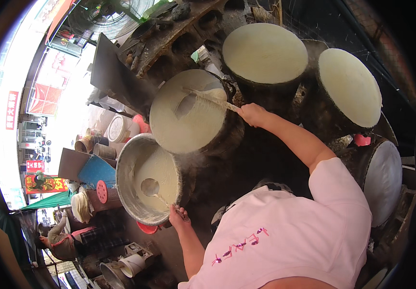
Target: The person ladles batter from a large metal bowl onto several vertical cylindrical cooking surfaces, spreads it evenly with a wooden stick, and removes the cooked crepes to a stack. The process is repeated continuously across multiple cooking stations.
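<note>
My right hand grips the handle of a batter-coated wooden spreader. The spreader reaches across a round griddle covered in pale batter, with a darker patch near its head. Steam drifts around the griddle's edge. Lower and to the left, my left hand is closed around the handle of a ladle. The ladle's round bowl rests in or just over the creamy batter in a large metal basin, whose wall is smeared with batter.
Two more batter-covered griddles stand at upper right, and a pale-topped one at far right. A dark upright board borders the working griddle. Buckets and a blue panel lie leftward. Another person works at lower left.
</note>
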